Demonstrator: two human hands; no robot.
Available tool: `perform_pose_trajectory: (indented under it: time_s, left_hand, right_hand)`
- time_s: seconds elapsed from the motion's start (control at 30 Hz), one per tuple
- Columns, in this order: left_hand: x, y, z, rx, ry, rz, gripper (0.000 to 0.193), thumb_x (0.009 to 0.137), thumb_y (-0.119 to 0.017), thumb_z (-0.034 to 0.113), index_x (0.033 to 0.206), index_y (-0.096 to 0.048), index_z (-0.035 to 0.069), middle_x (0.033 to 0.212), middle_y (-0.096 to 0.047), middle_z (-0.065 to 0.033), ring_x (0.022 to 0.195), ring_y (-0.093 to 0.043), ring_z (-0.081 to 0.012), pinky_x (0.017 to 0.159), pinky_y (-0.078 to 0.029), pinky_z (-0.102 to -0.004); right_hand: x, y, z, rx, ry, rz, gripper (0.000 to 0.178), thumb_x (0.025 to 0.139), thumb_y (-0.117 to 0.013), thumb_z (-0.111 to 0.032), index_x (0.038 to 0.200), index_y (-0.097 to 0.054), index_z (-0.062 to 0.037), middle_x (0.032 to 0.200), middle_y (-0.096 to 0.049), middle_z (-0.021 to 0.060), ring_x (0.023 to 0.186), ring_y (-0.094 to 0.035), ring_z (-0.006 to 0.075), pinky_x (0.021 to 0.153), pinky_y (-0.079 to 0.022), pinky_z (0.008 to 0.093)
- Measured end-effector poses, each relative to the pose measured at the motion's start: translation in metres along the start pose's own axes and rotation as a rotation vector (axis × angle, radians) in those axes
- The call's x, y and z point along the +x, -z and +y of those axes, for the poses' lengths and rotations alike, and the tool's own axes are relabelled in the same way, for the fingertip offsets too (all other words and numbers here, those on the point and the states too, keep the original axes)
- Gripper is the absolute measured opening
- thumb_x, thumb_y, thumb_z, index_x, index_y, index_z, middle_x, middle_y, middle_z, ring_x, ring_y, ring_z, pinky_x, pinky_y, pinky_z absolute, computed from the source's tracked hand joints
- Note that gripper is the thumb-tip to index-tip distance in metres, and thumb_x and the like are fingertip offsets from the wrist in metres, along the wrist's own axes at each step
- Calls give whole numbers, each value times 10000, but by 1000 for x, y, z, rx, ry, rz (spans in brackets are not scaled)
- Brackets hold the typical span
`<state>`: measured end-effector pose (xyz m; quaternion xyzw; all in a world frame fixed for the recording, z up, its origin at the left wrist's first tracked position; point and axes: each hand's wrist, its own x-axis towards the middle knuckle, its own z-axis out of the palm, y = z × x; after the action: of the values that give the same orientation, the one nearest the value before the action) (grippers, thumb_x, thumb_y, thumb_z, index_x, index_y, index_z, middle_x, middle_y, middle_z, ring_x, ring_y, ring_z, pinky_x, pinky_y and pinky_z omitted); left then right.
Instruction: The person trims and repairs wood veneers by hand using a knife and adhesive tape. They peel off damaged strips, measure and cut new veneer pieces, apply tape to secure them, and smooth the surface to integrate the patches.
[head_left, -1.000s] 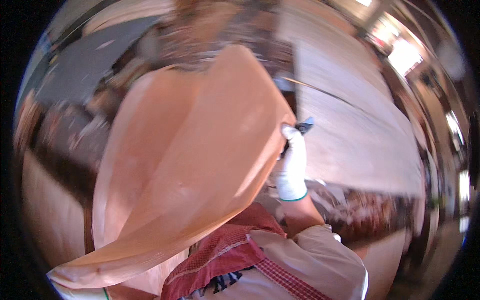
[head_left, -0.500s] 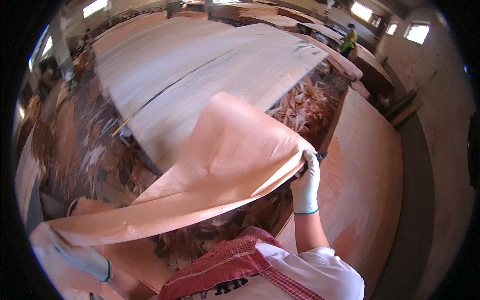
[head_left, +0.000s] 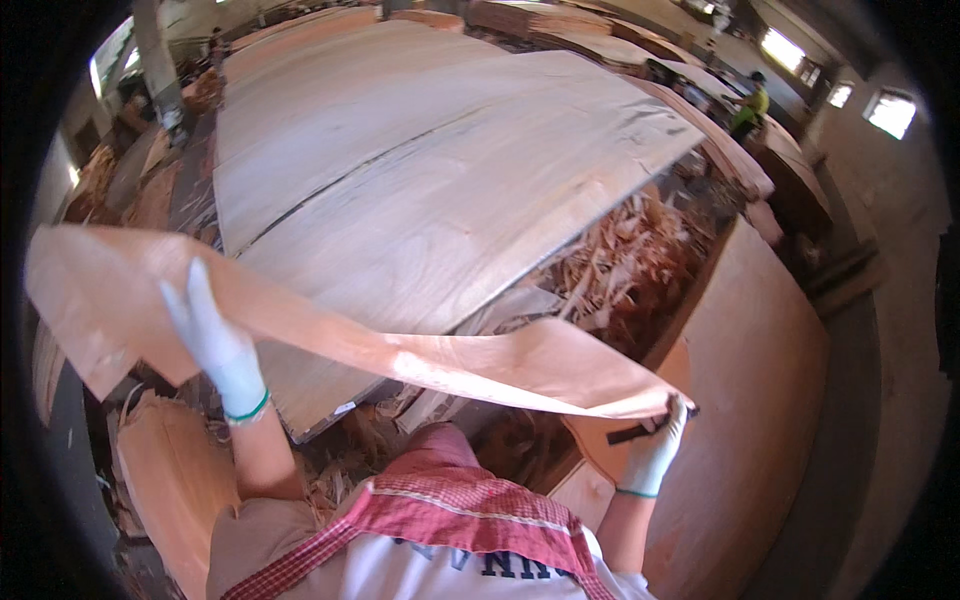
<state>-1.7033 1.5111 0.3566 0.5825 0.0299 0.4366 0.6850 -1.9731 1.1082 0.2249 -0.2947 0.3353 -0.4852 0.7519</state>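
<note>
A long, thin sheet of reddish wood veneer point(head_left: 450, 365) stretches in the air between my hands, twisted and bent along its length. My left hand point(head_left: 218, 345), in a white glove with a green cuff, lies against the sheet's near face with fingers spread. Beyond that hand, the sheet's left end stands out loose. My right hand point(head_left: 655, 455), gloved alike, is closed on the opposite corner. A dark, narrow tool point(head_left: 632, 434) also sits in that grip, its kind unclear. Behind the sheet lies a wide stack of pale veneer point(head_left: 400, 200).
Torn veneer scraps point(head_left: 625, 260) heap between the pale stack and a reddish board stack point(head_left: 750, 400) at right. A bent veneer piece point(head_left: 175, 470) stands at lower left. Far right, a person in yellow-green point(head_left: 752, 105) is among more stacks. A pillar point(head_left: 157, 60) rises far left.
My left hand has swung up and forward from the lower left, raising the sheet's left end. My right hand has come lower and slightly right, still gripping its corner. The view has shifted.
</note>
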Motion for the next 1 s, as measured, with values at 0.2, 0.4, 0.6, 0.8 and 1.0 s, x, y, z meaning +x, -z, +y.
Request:
perform_pose_trajectory:
  time_s: [0.2,0.4,0.6,0.8,1.0]
  left_hand:
    - [-13,-97,-52,-42,-43,-165,477,968,-537,135,1352,-427,-126,1489,-350,-206,1348,-370,-251,1110,-304,-344]
    - [-31,-217,-118,123,-188,-351,414,930,-532,38,1317,-477,-98,1440,-397,-246,1317,-407,-305,1096,-331,-387]
    - [-76,-395,-163,-36,3,-329,526,948,-572,142,1384,-383,-85,1408,-446,-173,1286,-427,-237,1072,-348,-361]
    - [-145,-545,-209,-349,342,-364,356,941,-599,131,1255,-505,-8,1220,-554,-66,1111,-519,-143,958,-419,-310]
    - [-211,-676,-238,-330,478,-426,228,942,-610,147,1142,-558,52,970,-581,24,828,-499,-38,713,-405,-231]
  right_hand:
    - [90,-16,16,68,-66,57,236,919,-652,-243,758,-494,-171,610,-391,-90,494,-313,31,446,-246,198]
    - [199,-45,16,49,37,58,181,958,-610,-225,817,-522,-153,633,-419,-62,516,-367,37,429,-256,189]
    - [299,-67,6,-34,120,233,212,934,-649,-175,794,-491,-155,631,-412,-58,510,-355,35,435,-254,187]
    - [436,-61,-3,-41,168,230,217,921,-662,-188,799,-488,-146,654,-422,-56,499,-339,36,423,-222,205]
    - [620,-97,-37,-67,195,183,218,936,-645,-224,806,-491,-144,619,-362,-68,486,-323,33,408,-225,206]
